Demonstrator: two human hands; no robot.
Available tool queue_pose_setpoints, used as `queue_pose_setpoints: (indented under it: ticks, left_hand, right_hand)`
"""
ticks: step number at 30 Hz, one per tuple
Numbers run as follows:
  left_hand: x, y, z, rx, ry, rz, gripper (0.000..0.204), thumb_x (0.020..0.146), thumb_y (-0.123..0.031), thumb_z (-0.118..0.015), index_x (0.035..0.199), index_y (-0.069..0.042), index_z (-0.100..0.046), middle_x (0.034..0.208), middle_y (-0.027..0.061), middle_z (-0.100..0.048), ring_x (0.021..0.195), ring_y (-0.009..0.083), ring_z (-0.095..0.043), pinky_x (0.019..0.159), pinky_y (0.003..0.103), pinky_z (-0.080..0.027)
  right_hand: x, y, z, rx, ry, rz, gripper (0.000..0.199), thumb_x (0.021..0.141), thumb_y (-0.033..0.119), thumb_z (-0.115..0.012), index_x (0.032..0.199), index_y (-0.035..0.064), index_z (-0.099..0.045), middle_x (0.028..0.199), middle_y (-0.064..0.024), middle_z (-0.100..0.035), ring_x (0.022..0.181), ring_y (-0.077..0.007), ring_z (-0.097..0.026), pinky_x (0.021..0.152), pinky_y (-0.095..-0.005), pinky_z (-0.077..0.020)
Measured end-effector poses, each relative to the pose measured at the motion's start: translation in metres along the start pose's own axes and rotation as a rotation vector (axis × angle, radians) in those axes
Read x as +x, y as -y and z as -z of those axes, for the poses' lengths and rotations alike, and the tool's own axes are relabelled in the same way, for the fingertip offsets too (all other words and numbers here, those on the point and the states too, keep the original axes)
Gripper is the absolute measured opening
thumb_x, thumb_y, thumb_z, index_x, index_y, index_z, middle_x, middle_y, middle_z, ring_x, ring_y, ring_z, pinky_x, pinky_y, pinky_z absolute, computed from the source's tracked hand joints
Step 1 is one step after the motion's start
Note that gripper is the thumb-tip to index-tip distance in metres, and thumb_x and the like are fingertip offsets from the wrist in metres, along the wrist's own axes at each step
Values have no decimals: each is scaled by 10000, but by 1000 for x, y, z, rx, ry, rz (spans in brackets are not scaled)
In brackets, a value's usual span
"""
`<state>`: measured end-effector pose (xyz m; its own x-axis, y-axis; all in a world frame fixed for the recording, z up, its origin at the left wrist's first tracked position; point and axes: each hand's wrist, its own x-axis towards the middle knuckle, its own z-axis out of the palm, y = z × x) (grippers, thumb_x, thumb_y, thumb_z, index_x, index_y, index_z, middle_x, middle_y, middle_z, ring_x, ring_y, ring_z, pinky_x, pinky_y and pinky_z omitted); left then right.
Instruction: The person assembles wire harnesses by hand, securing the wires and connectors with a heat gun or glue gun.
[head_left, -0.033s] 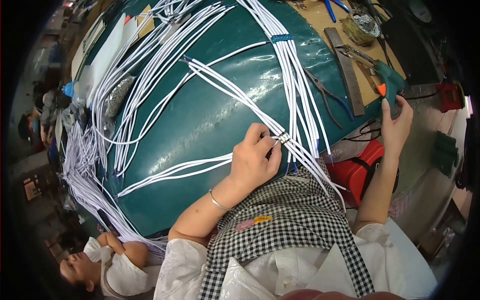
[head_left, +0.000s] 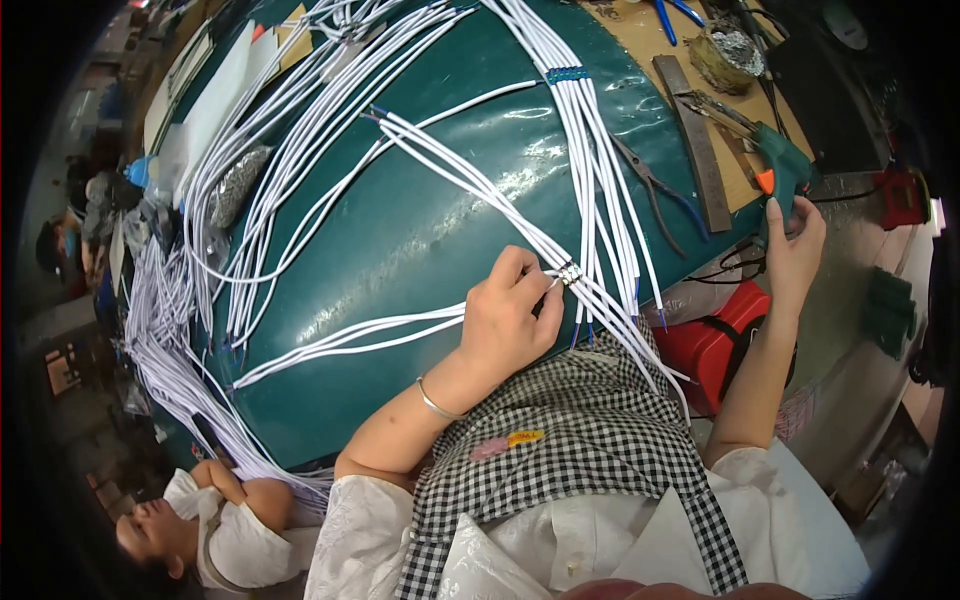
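Observation:
My left hand [head_left: 512,308] is closed, thumb and fingertips pinched round a white cable [head_left: 400,320] whose length runs off to the left over the table. Against those fingertips sits a small black-and-silver connector strip [head_left: 569,273], with several white cables [head_left: 490,190] passing through it. Their far ends show bare coloured tips. My right hand [head_left: 795,250] has thumb and fingers round the grip of a green gun-shaped tool [head_left: 786,165] with an orange trigger. Its metal nose points away over the board. Part of the grip is hidden by my hand.
Another cable bundle [head_left: 580,130] with a blue-green strip crosses the green table [head_left: 400,240]. Pliers [head_left: 655,190], a metal bar [head_left: 695,150] and a foil-topped pot [head_left: 725,60] lie at the right. Cable heaps [head_left: 170,330] fill the left edge. A person [head_left: 230,520] is at lower left.

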<state>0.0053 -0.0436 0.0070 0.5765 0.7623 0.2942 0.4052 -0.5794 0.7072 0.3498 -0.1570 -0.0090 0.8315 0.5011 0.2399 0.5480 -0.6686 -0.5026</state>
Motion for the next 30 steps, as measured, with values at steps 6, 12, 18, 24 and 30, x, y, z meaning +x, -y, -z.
queue_pose_setpoints:
  ticks: [6,12,18,24,30]
  left_hand:
    - [-9,1,6,104,-8,-80,175,763,16,-759,922,-30,-703,838,75,-628,554,184,-596,492,302,-480]
    - [-14,9,15,278,10,-323,330,734,-12,-688,1061,-46,-696,872,58,-630,650,178,-601,514,295,-483]
    - [-14,12,16,316,114,-424,363,729,-74,-652,1081,13,-678,882,68,-593,680,157,-579,507,271,-473]
    - [-11,10,16,290,117,-401,395,657,23,-680,1050,9,-710,875,86,-622,644,189,-590,509,298,-476]
    - [-10,10,13,271,100,-419,394,642,14,-675,1035,25,-705,887,94,-626,662,199,-594,518,303,-484]
  right_hand:
    - [29,-27,-14,685,147,-238,418,888,241,-783,1193,-8,-645,1105,-48,-674,913,-106,-606,815,-238,-474]
    - [-6,4,27,1218,369,-386,545,935,193,-653,1397,-34,-472,909,-68,-631,684,-119,-536,599,-230,-424]
    - [-57,25,66,1594,874,-235,768,832,266,-791,1416,-60,-413,749,-39,-515,603,-124,-499,491,-247,-404]
    - [-96,23,81,1313,973,-175,845,767,321,-854,1370,-114,-452,767,-95,-588,547,-151,-547,439,-259,-423]
    - [-107,16,77,1170,1043,-98,663,760,312,-870,1198,-102,-594,833,-103,-654,601,-123,-564,557,-259,-480]
